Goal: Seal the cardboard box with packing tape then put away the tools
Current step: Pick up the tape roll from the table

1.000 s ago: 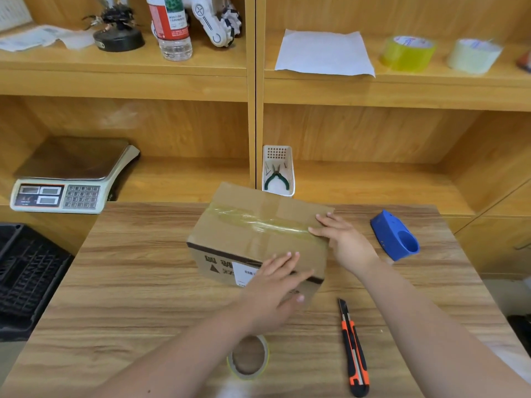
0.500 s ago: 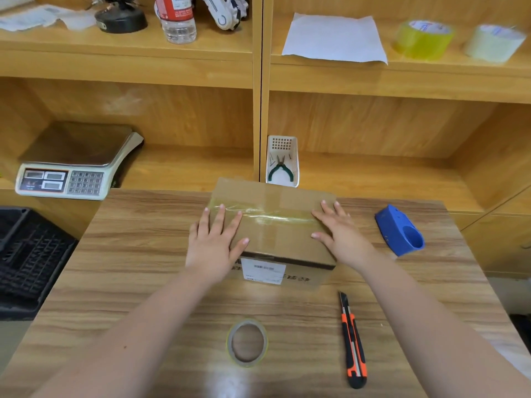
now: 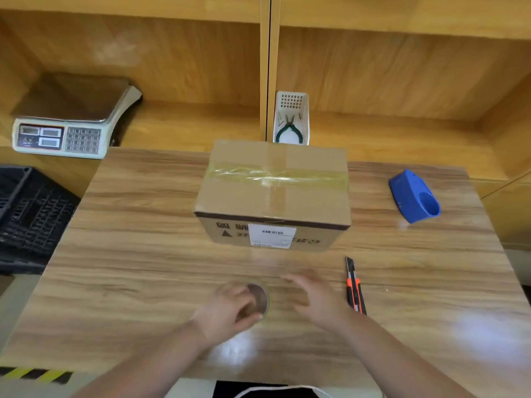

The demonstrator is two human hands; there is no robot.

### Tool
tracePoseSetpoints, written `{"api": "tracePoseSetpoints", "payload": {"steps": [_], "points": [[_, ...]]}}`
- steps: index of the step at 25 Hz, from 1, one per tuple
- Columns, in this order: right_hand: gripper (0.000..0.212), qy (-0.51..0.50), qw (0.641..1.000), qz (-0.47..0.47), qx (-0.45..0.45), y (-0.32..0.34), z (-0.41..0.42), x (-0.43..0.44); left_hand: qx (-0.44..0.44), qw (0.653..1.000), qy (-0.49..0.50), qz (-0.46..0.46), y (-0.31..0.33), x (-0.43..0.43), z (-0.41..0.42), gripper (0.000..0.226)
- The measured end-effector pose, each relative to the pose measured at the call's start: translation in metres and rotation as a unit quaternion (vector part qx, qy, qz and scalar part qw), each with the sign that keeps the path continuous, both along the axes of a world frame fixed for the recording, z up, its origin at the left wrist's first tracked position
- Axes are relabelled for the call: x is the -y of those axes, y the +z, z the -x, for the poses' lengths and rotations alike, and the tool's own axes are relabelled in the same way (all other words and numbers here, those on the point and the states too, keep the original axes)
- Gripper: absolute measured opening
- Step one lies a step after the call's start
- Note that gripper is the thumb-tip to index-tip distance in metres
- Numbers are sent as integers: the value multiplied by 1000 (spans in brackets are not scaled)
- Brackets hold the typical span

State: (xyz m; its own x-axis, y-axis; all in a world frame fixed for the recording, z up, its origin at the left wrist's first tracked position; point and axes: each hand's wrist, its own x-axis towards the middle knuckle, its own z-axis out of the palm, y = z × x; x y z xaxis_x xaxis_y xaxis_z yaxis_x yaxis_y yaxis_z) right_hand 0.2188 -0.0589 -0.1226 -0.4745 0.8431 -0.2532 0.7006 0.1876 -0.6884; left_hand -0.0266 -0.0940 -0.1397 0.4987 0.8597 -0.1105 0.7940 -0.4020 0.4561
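A cardboard box (image 3: 275,196) stands in the middle of the wooden table (image 3: 138,254), flaps closed, with a strip of clear tape across its top. A tape roll (image 3: 261,297) lies flat near the front edge. My left hand (image 3: 230,314) is blurred and curls over the roll's near side, fingers on it. My right hand (image 3: 316,297) hovers just right of the roll with fingers spread, holding nothing. An orange and black utility knife (image 3: 355,287) lies to the right of that hand. A blue tape dispenser (image 3: 415,196) sits at the table's right.
A weighing scale (image 3: 69,122) sits on the low shelf at the left. A white basket with green pliers (image 3: 290,122) stands on the shelf behind the box. A black plastic crate (image 3: 26,208) is on the floor to the left of the table.
Both hands have left the box top and come back toward me. The left now rests on the tape roll, the right beside it. The camera has tilted down.
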Motion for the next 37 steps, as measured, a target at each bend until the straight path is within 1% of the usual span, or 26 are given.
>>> {"api": "tracePoseSetpoints", "payload": {"steps": [1,3,5,8,11,13,15,18,21,24,26,28,29,31,33,35,37], "points": [[69,11,998,62,17,-17,5,5,-20,1000,-18,13,-13,10,-1,43],[90,15,994,106,19,-41,18,9,-55,998,-41,1,-27,14,-11,40],[94,-5,993,115,7,-51,29,9,-71,997,-39,-8,-30,9,-19,35],[83,-41,992,118,-21,-60,37,6,-72,997,-14,16,-28,-1,-24,26],[72,-82,987,131,-42,-63,37,2,-46,998,37,1,-25,-5,-26,28],[64,-110,983,138,-59,-64,35,0,-12,996,83,2,-21,-7,-29,35],[53,-148,974,146,-92,-63,34,-1,24,989,137,43,-18,-9,-31,37],[37,-209,959,136,-135,-58,37,3,105,966,214,102,-8,-10,-36,23],[29,-251,947,108,-167,-47,42,1,162,941,266,131,-1,-10,-38,13],[23,-259,943,76,-195,-28,46,-7,224,911,315,143,12,-8,-36,14],[13,-210,958,16,-192,-9,46,-15,272,894,328,143,25,-6,-37,23],[3,-123,973,-62,-183,22,45,-24,332,867,347,132,47,-3,-37,24],[5,-80,977,-94,-172,39,45,-30,360,854,357,121,58,-3,-38,23],[19,-13,979,-155,-134,78,47,-45,405,834,365,85,83,-9,-41,23],[22,22,971,-210,-109,118,53,-60,453,813,363,45,110,-21,-44,23],[15,27,962,-252,-105,155,56,-80,511,784,351,27,138,-41,-48,23],[9,23,950,-297,-97,190,57,-101,544,772,327,4,166,-63,-51,14]]}}
